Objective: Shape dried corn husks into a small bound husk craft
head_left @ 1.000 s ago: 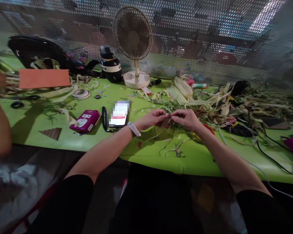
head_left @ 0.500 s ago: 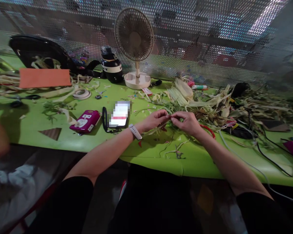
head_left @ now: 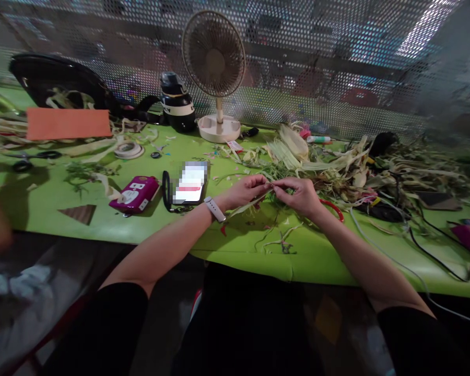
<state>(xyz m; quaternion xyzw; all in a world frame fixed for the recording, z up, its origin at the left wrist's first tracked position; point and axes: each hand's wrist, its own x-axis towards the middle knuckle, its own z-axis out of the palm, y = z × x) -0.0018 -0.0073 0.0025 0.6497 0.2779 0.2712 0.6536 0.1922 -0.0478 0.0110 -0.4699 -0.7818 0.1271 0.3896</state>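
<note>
Green worktop (head_left: 102, 219) was strewn with husks (head_left: 337, 167), and over it a husk strip (head_left: 247, 204) was pinched between left hand (head_left: 246, 190) and right hand (head_left: 297, 194), its long axis trailing down-left beneath the left.

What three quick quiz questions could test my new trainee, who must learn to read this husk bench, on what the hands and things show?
1. True or false: both hands pinch one husk strip.
2. Which wrist bears the watch?
3. What stands nearest the fan: A the bottle, B the purple case?

Key: 1 true, left hand and right hand meet on it; 2 left; 3 A.
</note>
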